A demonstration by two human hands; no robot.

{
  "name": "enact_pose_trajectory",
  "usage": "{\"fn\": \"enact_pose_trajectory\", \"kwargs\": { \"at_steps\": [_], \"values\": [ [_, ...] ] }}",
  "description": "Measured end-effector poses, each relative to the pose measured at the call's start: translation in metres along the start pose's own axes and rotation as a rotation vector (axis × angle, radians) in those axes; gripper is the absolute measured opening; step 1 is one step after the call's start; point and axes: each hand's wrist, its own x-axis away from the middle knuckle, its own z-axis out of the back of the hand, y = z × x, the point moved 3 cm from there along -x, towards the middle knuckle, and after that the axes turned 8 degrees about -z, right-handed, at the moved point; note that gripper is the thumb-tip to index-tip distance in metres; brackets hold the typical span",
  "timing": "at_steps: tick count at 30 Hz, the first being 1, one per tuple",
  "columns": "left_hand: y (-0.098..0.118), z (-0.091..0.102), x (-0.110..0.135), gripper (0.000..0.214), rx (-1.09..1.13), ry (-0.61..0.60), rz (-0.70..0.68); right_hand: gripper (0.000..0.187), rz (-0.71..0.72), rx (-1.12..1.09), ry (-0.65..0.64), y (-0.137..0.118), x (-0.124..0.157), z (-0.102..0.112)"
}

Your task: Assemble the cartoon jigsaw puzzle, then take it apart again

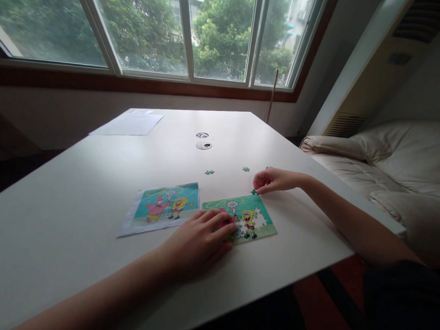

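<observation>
A small cartoon jigsaw puzzle (252,217) lies partly assembled on the white table (76,188). My left hand (198,239) rests flat on the puzzle's left part, fingers stretched out over it. My right hand (274,180) is pinched on a green puzzle piece (254,192) at the puzzle's top right corner. To the left of the puzzle lies a printed reference picture (159,208) with the same cartoon scene. Three loose green pieces (209,172) lie farther back on the table.
A white sheet of paper (129,123) lies at the far left of the table. Two round cable-hole caps (204,145) sit mid-table. A cream sofa (395,163) stands to the right, and a wide window (156,31) runs behind the table.
</observation>
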Motion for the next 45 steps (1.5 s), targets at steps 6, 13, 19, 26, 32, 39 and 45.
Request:
{"fn": "enact_pose_trajectory", "kwargs": {
  "at_steps": [6,13,19,26,32,39,45],
  "values": [
    [-0.001,0.000,0.001,0.033,-0.001,0.012,0.000,0.037,0.006,0.063,-0.017,0.000,0.001,0.000],
    [0.000,0.001,0.000,0.032,0.002,0.035,-0.005,0.032,-0.027,0.027,-0.019,0.001,0.003,0.002],
    [-0.001,0.000,0.000,0.032,-0.005,0.022,-0.002,0.030,0.005,-0.025,-0.071,-0.007,0.006,-0.002],
    [-0.001,0.000,0.000,0.032,-0.005,0.039,-0.009,0.034,0.053,0.057,-0.145,-0.022,0.011,-0.010],
    [-0.001,-0.001,0.000,0.033,-0.010,0.014,-0.001,0.028,0.068,0.129,-0.118,-0.029,0.009,-0.019],
    [-0.001,-0.001,0.001,0.033,-0.003,0.008,-0.005,0.021,0.087,0.174,-0.063,-0.032,0.006,-0.022],
    [-0.001,-0.002,0.000,0.033,-0.005,0.000,0.000,0.022,0.090,0.205,-0.049,-0.030,0.006,-0.024]
  ]
}}
